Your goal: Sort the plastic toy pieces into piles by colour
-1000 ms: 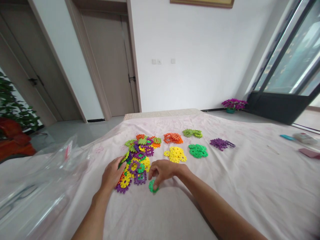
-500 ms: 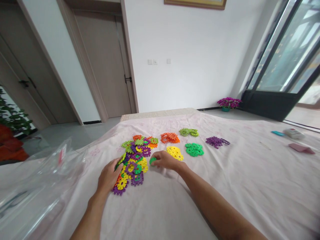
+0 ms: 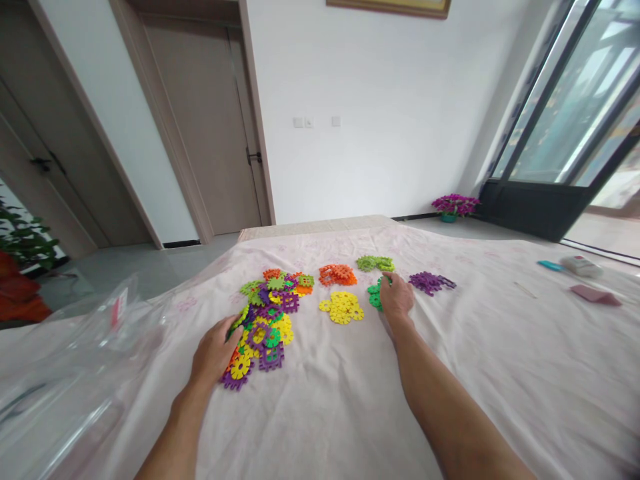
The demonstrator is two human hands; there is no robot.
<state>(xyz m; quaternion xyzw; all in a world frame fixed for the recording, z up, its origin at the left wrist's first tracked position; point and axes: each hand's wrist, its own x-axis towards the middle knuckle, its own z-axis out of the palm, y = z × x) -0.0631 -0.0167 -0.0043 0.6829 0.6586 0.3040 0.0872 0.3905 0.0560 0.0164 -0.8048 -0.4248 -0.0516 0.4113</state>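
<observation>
My left hand [image 3: 216, 350] lies at the left edge of a mixed pile of plastic interlocking pieces [image 3: 260, 333], thumb and index finger apart against it. Flower-shaped discs and square notched pieces in purple, yellow, green and orange overlap there. My right hand [image 3: 397, 297] reaches down over the green pile [image 3: 375, 295] with fingers bunched together, apparently on a green disc; the fingertips hide it among the others. Left of this hand is a group of yellow discs [image 3: 342, 308]. Purple pieces [image 3: 431, 283] lie just to its right.
Orange pieces [image 3: 337, 274] and light green pieces [image 3: 374, 263] lie farther back on the pale cloth [image 3: 320, 413]. Clear plastic packaging [image 3: 75, 373] is at the left. A pink cloth [image 3: 595, 295], a white packet [image 3: 580, 266] and a blue item [image 3: 550, 265] lie at the right.
My right hand has moved right from beside the mixed pile to the green pile, carrying a green disc. The yellow group is now fully uncovered. My left hand has stayed at the pile.
</observation>
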